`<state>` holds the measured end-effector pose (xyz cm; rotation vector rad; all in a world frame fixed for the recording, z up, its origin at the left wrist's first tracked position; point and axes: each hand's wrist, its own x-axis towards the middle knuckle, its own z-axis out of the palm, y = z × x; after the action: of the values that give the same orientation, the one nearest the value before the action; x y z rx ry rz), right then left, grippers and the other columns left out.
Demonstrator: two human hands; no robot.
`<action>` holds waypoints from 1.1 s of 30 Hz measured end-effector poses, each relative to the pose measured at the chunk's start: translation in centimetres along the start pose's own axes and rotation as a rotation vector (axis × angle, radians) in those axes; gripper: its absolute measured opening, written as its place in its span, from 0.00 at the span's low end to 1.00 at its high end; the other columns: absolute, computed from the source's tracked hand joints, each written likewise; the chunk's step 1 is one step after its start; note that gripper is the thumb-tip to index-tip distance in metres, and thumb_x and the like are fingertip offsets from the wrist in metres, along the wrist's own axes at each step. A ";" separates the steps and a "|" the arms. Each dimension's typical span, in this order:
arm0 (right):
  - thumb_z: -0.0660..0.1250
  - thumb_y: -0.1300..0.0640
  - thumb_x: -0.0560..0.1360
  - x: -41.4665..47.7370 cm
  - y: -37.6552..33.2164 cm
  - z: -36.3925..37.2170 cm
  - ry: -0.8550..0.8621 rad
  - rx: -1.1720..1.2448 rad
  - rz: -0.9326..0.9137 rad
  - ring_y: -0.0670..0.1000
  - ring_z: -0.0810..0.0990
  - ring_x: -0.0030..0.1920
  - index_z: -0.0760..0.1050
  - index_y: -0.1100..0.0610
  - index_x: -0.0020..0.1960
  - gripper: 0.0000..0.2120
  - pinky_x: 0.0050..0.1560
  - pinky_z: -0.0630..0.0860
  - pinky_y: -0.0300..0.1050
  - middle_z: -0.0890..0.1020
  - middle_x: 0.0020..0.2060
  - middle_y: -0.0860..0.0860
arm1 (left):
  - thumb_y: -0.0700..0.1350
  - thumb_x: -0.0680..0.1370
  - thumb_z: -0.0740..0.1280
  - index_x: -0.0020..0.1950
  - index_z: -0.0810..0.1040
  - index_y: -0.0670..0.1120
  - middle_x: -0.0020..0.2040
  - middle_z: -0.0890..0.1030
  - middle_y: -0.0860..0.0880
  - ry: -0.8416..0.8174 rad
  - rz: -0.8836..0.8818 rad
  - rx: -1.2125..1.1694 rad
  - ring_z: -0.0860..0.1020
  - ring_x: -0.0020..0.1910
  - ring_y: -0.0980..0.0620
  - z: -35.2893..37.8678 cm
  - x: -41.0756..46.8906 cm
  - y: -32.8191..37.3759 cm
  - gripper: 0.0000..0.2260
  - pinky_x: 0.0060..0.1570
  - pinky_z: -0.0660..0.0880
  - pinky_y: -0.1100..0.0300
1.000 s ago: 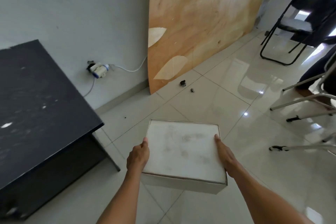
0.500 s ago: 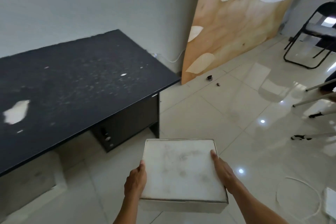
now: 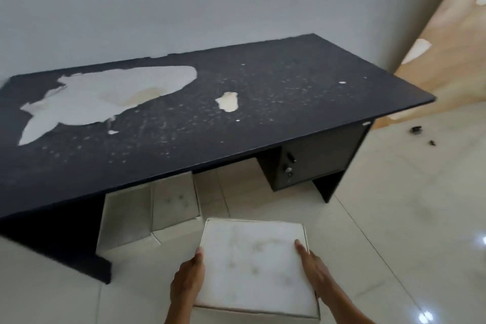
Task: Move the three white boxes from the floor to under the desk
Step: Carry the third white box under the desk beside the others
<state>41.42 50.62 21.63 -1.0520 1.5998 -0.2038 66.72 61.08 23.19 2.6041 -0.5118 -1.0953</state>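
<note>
I hold a flat white box (image 3: 253, 264) in front of me, above the floor, just before the desk's front edge. My left hand (image 3: 187, 279) grips its left side and my right hand (image 3: 314, 271) grips its right side. The black desk (image 3: 276, 102) with a peeled, stained top fills the upper view. Two other white boxes sit side by side under the desk, one on the left (image 3: 126, 218) and one to its right (image 3: 175, 201), partly hidden by the desktop.
A dark cabinet with a lock (image 3: 313, 166) hangs under the desk's right end. Bare tile floor (image 3: 210, 193) shows between it and the two boxes. A plywood sheet (image 3: 457, 42) leans on the wall at right. Small dark debris (image 3: 416, 129) lies on the tiles.
The view has swung left and closer to the desk, so its whole top and the two boxes beneath came into sight. Both hands kept their hold on the box.
</note>
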 end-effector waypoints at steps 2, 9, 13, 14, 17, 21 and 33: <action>0.55 0.26 0.67 3.3 0.7 4.2 -0.019 0.039 -0.002 0.58 0.76 0.65 0.73 0.53 0.69 0.41 0.69 0.70 0.54 0.78 0.65 0.56 | 0.56 0.82 0.44 0.74 0.67 0.42 0.71 0.72 0.40 0.021 0.019 -0.002 0.71 0.69 0.41 0.0 4.0 -2.4 0.28 0.68 0.65 0.53; 0.63 0.36 0.73 15.6 5.2 13.2 -0.087 0.101 -0.082 0.59 0.83 0.53 0.77 0.60 0.62 0.31 0.59 0.79 0.57 0.83 0.55 0.58 | 0.61 0.80 0.47 0.70 0.71 0.41 0.69 0.75 0.41 0.040 0.027 -0.153 0.72 0.68 0.42 5.7 17.5 -8.8 0.31 0.65 0.67 0.53; 0.65 0.34 0.70 22.1 7.7 14.8 -0.086 0.043 -0.122 0.59 0.86 0.48 0.78 0.59 0.60 0.32 0.55 0.81 0.58 0.85 0.51 0.58 | 0.59 0.81 0.48 0.69 0.72 0.40 0.68 0.76 0.41 0.020 0.078 -0.215 0.73 0.67 0.42 11.0 22.5 -10.9 0.29 0.64 0.68 0.53; 0.65 0.33 0.69 23.4 8.1 14.9 -0.083 0.018 -0.136 0.59 0.86 0.47 0.79 0.58 0.59 0.32 0.55 0.81 0.58 0.86 0.50 0.57 | 0.59 0.81 0.48 0.68 0.73 0.40 0.68 0.76 0.41 0.017 0.091 -0.231 0.73 0.67 0.42 12.1 23.5 -11.1 0.29 0.64 0.68 0.54; 0.66 0.30 0.63 26.8 9.0 14.8 -0.076 -0.013 -0.178 0.58 0.87 0.45 0.80 0.56 0.57 0.35 0.56 0.81 0.58 0.87 0.48 0.56 | 0.59 0.81 0.48 0.69 0.72 0.40 0.67 0.76 0.40 0.026 0.118 -0.259 0.73 0.67 0.42 14.9 25.6 -11.4 0.29 0.64 0.68 0.53; 0.67 0.33 0.66 29.4 9.5 14.7 -0.076 -0.013 -0.223 0.59 0.87 0.45 0.80 0.57 0.56 0.31 0.57 0.80 0.59 0.87 0.46 0.57 | 0.60 0.81 0.49 0.68 0.73 0.40 0.66 0.76 0.40 0.079 0.143 -0.302 0.74 0.66 0.42 16.8 27.4 -11.2 0.29 0.63 0.69 0.53; 0.74 0.30 0.56 32.2 10.8 15.0 -0.020 -0.009 -0.242 0.60 0.84 0.53 0.68 0.56 0.70 0.50 0.58 0.79 0.58 0.82 0.59 0.58 | 0.57 0.64 0.65 0.47 0.75 0.46 0.54 0.74 0.43 -0.112 0.126 -0.610 0.71 0.50 0.45 17.6 25.7 -11.2 0.19 0.53 0.68 0.54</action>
<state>50.52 39.94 -12.79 -1.2510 1.4540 -0.3478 73.06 58.46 -9.16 1.9673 -0.2953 -1.1412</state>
